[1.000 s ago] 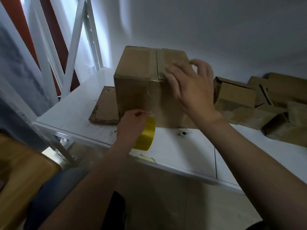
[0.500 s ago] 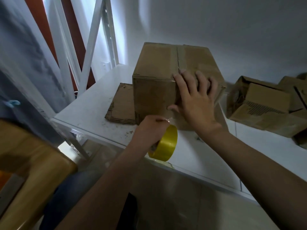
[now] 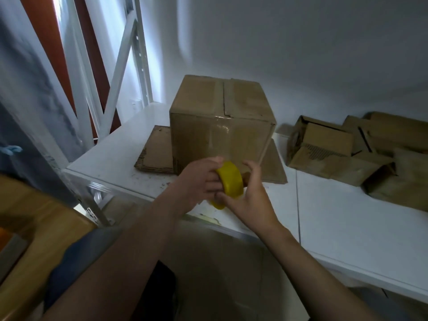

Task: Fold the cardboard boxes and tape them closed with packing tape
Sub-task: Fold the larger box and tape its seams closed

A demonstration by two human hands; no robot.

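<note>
Both hands hold the yellow tape roll (image 3: 230,179): left hand (image 3: 196,179) grips it, right hand (image 3: 245,191) cups it. We keep the strip taut off the box (image 3: 222,126), then tear cleanly.

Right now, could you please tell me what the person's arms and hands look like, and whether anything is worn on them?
Both forearms are bare up to the lower edge of the picture, with no sleeves in view. The left hand and the right hand wear no gloves. I see no watch, bracelet or ring on either, though the picture is slightly blurred, so a thin ring could go unnoticed.
</note>
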